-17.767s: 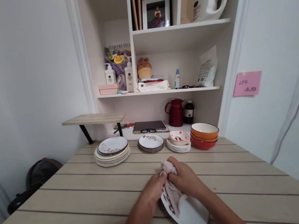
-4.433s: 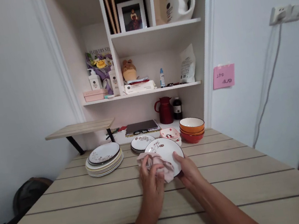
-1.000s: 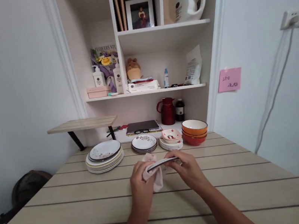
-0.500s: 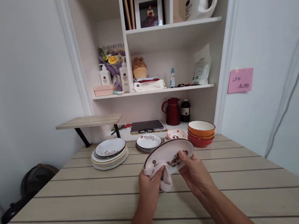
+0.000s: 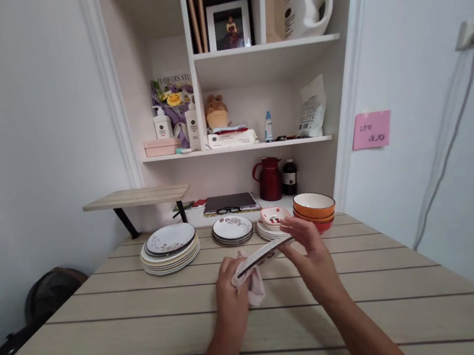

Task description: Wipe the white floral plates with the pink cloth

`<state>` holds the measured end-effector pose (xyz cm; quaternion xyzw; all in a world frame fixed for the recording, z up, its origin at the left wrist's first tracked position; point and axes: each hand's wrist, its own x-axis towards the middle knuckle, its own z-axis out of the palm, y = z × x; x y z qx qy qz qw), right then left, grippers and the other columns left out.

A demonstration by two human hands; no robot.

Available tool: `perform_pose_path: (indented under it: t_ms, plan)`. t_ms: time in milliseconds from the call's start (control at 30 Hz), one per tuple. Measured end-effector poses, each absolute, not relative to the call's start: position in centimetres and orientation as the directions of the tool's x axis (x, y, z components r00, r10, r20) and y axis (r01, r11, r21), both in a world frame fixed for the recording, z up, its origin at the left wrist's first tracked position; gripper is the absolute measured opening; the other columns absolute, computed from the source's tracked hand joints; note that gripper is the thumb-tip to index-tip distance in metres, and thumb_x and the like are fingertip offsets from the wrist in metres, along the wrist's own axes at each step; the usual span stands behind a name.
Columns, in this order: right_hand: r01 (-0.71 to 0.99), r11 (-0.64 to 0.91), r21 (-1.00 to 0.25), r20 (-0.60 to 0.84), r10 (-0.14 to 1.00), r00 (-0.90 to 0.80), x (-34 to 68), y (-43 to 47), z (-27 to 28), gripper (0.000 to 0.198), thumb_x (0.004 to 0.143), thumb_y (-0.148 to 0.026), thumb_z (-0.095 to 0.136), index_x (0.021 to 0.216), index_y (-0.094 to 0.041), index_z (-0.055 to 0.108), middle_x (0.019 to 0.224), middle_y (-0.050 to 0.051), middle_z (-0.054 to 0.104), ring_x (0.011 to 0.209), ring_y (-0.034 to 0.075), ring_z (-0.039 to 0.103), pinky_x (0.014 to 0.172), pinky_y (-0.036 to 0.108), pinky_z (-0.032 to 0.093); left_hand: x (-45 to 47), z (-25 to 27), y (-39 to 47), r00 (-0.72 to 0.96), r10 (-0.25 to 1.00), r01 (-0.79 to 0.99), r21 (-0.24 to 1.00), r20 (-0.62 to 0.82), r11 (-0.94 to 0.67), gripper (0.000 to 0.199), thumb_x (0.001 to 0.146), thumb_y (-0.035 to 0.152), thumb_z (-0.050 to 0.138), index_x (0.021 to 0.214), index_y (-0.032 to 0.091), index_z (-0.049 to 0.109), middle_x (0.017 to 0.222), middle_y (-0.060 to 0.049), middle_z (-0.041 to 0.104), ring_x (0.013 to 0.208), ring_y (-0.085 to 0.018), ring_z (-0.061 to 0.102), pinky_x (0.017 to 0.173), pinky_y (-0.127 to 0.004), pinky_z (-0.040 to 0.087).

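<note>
A white plate with a dark rim is held tilted above the table and shows almost edge-on. My left hand is closed on its left edge, with a pale pink cloth between the fingers and the plate; part of the cloth hangs down. At the plate's right edge is my right hand, fingers raised and spread apart from the thumb. The thumb lies close under the rim; whether it touches cannot be made out. Most of the plate's patterned face is turned out of sight.
Stacked plates stand at the left, beside a small raised shelf. Behind my hands are smaller flowered plates, a pink-patterned square bowl on white plates, and orange and red bowls. A red jug stands farther back.
The plate has tipped from showing its patterned face to nearly edge-on. My right hand's fingers have opened and lifted off its face. The left hand keeps its hold, and the view has shifted slightly.
</note>
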<state>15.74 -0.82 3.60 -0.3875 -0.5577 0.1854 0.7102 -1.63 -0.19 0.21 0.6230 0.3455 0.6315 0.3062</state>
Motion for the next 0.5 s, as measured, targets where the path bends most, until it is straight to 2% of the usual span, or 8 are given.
perform_pose_path:
  t_ms: [100, 167, 233, 300, 367, 433, 500]
  plan:
    - [0.416, 0.669, -0.616, 0.766, 0.631, 0.121, 16.4, -1.1, 4.1, 0.032, 0.073, -0.028, 0.073, 0.104, -0.029, 0.069, 0.111, 0.006, 0.069, 0.109, 0.027, 0.058, 0.099, 0.047, 0.039, -1.7, 0.2, -0.2, 0.013, 0.777, 0.115, 0.771, 0.63, -0.627, 0.015, 0.083, 0.028, 0.059, 0.089, 0.022, 0.072, 0.088, -0.005, 0.06, 0.086, -0.019, 0.06, 0.079, -0.028, 0.047]
    - [0.465, 0.686, -0.559, 0.791, 0.609, 0.053, 16.6, -1.2, 4.3, 0.024, 0.071, -0.028, 0.075, 0.095, -0.03, 0.072, 0.1, 0.005, 0.073, 0.102, 0.029, 0.061, 0.095, 0.048, 0.041, -1.7, 0.1, -0.2, 0.03, 0.765, 0.114, 0.759, 0.643, -0.642, 0.015, 0.083, 0.028, 0.059, 0.089, 0.022, 0.072, 0.088, -0.005, 0.061, 0.086, -0.02, 0.06, 0.078, -0.029, 0.047]
    - [0.457, 0.683, -0.571, 0.783, 0.62, 0.052, 16.7, -1.3, 4.5, 0.014, 0.07, -0.029, 0.075, 0.084, -0.029, 0.073, 0.086, 0.004, 0.073, 0.09, 0.028, 0.062, 0.088, 0.045, 0.044, -1.7, 0.1, -0.2, 0.026, 0.778, 0.082, 0.774, 0.628, -0.628, 0.014, 0.081, 0.029, 0.062, 0.086, 0.022, 0.072, 0.086, -0.005, 0.061, 0.084, -0.02, 0.06, 0.076, -0.028, 0.048]
    - [0.394, 0.643, -0.657, 0.72, 0.69, 0.075, 16.6, -1.3, 4.4, 0.009, 0.069, -0.032, 0.076, 0.075, -0.026, 0.072, 0.073, 0.002, 0.07, 0.075, 0.024, 0.061, 0.074, 0.038, 0.046, -1.6, 0.0, -0.1, 0.004, 0.821, 0.015, 0.821, 0.571, -0.571, 0.016, 0.078, 0.033, 0.066, 0.084, 0.02, 0.072, 0.082, -0.004, 0.062, 0.079, -0.018, 0.06, 0.072, -0.025, 0.048]
    - [0.269, 0.576, -0.772, 0.621, 0.773, 0.127, 16.1, -1.3, 4.1, 0.014, 0.069, -0.035, 0.076, 0.073, -0.023, 0.07, 0.067, 0.0, 0.067, 0.065, 0.02, 0.058, 0.061, 0.031, 0.044, -1.6, 0.0, -0.1, -0.041, 0.88, -0.084, 0.876, 0.473, -0.475, 0.024, 0.075, 0.04, 0.069, 0.086, 0.019, 0.07, 0.08, -0.003, 0.065, 0.077, -0.017, 0.061, 0.07, -0.024, 0.048]
    - [0.089, 0.519, -0.85, 0.526, 0.827, 0.198, 15.2, -1.2, 3.7, 0.018, 0.068, -0.036, 0.076, 0.077, -0.022, 0.069, 0.07, -0.001, 0.067, 0.065, 0.018, 0.057, 0.058, 0.028, 0.044, -1.7, 0.1, -0.1, -0.083, 0.927, -0.176, 0.91, 0.366, -0.375, 0.033, 0.074, 0.046, 0.07, 0.09, 0.017, 0.069, 0.082, -0.004, 0.069, 0.079, -0.018, 0.063, 0.072, -0.025, 0.049]
    - [-0.12, 0.477, -0.871, 0.436, 0.861, 0.261, 14.1, -1.1, 3.3, 0.025, 0.068, -0.036, 0.077, 0.088, -0.022, 0.069, 0.077, 0.0, 0.07, 0.069, 0.019, 0.06, 0.061, 0.028, 0.047, -1.6, 0.3, -0.3, -0.114, 0.956, -0.249, 0.923, 0.272, -0.292, 0.041, 0.071, 0.051, 0.071, 0.092, 0.015, 0.068, 0.085, -0.006, 0.071, 0.084, -0.021, 0.065, 0.077, -0.028, 0.05]
